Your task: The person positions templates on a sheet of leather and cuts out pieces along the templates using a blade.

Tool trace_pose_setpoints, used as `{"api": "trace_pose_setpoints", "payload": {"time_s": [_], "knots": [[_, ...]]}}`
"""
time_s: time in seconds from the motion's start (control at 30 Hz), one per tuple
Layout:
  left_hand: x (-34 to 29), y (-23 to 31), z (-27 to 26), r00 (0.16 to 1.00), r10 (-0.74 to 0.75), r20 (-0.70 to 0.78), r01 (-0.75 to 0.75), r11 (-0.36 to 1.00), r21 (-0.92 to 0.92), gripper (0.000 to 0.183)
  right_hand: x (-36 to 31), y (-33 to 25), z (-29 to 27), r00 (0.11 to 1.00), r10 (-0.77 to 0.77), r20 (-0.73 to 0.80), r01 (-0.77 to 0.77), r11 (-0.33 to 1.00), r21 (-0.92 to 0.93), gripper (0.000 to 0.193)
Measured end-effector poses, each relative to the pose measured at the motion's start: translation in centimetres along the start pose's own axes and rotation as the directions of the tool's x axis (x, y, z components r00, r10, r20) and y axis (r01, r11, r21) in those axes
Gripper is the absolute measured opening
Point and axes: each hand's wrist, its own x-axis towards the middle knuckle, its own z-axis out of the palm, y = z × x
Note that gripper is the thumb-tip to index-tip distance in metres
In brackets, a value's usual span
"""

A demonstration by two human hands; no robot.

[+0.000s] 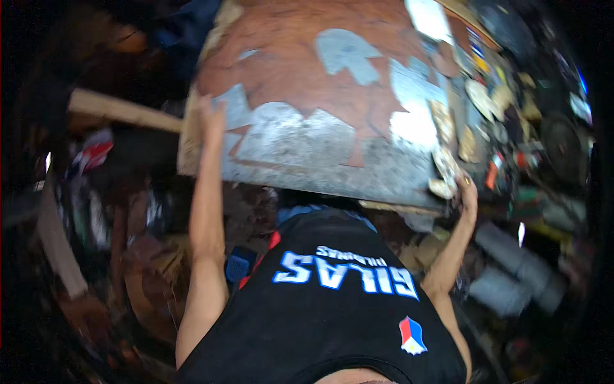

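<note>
My left hand (212, 114) is at the left edge of a worktable (377, 179), next to a grey cut sheet piece (234, 107). Motion blur smears its fingers. My right hand (467, 191) is by the table's near right corner, its fingers against a pale, mottled, curved piece (446, 165) whose kind I cannot make out. How far those fingers close around it does not show. The tabletop has a reddish-brown surface (281, 45) with several irregular grey patches, among them a rounded one (345, 52) toward the far side.
Along the table's right side lie pale sole-shaped pieces (481, 99) and a small orange-red object (494, 169) among clutter. A wooden beam (125, 110) juts out to the left. Grey rolls (521, 262) lie at lower right. Dark, blurred clutter surrounds the table.
</note>
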Motion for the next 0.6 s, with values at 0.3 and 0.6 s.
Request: {"api": "trace_pose_setpoints", "payload": {"time_s": [0.3,0.6], "knots": [[9.5,-8.0,-0.9,0.840,-0.469,0.272,0.454,0.334,-0.826,0.026,4.5,-2.1,1.4,0.998,0.003,-0.064,0.017,0.951,0.307,0.026],[11.4,-8.7,-1.4,0.938,-0.295,-0.182,0.309,0.950,0.051,0.055,9.2,-0.9,9.2,0.839,-0.500,-0.217,0.344,0.794,-0.501,0.038]]}}
